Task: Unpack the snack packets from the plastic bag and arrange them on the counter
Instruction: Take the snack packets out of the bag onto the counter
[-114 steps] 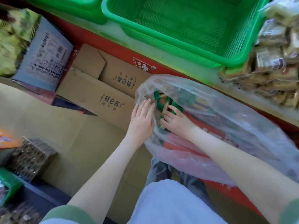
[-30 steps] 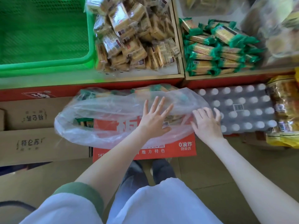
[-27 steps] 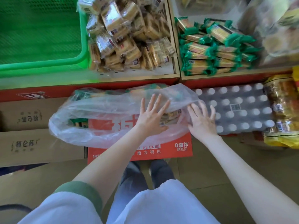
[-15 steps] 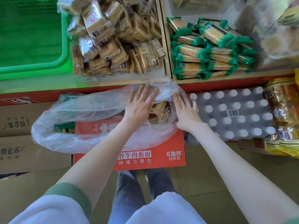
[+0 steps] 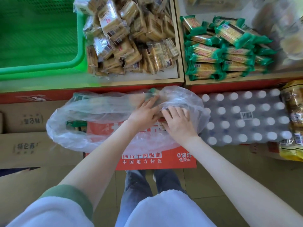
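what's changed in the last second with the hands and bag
Both hands slid together onto the right end of the plastic bag: the left hand lies over the snack packets inside, the right hand curls its fingers into the plastic. The bag stays on the red box.

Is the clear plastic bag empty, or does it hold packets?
Not empty: green-edged snack packets show through the clear plastic bag.

Bright, even daylight with only soft shadows. The green basket glows and blurs at upper left, and the plastic bag carries a pale sheen. Wide-angle distortion bends the edges, and the far right corner is smeared.
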